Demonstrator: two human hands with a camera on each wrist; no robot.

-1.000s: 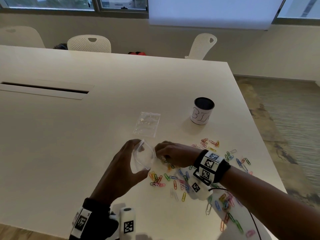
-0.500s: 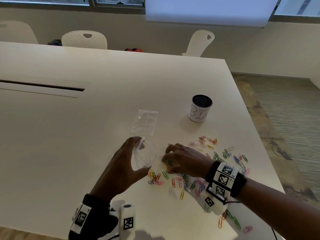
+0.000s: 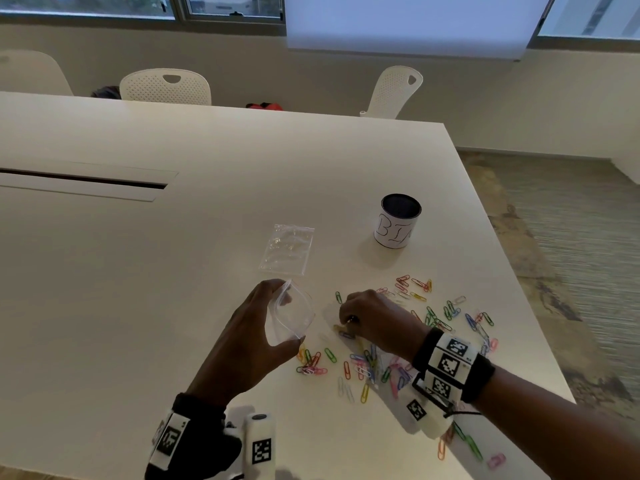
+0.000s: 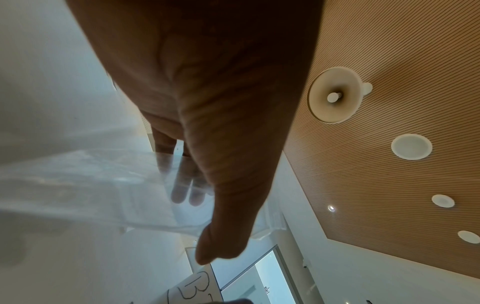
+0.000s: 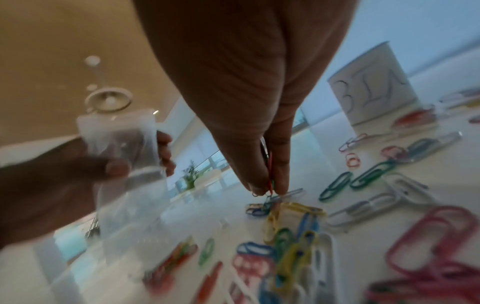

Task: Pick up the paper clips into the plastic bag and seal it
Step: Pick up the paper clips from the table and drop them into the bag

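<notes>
Both hands full: bag (image 3: pixel 290 317), clips (image 5: pixel 270 174).

In the right wrist view the nearest paper clips (image 5: pixel 428 257) smear into coloured streaks, and those at the bottom edge run out of the picture. The right hand (image 5: pixel 249 102) pinches a few thin wires at its fingertips; their number cannot be told. The plastic bag (image 5: pixel 124 164) blurs toward its lower part, so its bottom edge is lost against the bench (image 5: pixel 233 216).

In the left wrist view the left hand (image 4: pixel 207 102) covers much of the bag, and the cup (image 4: pixel 192 288) is cut off by the bottom edge.

In the head view the right wrist hides some clips beneath it, and the cup's lettering wraps out of sight.
</notes>
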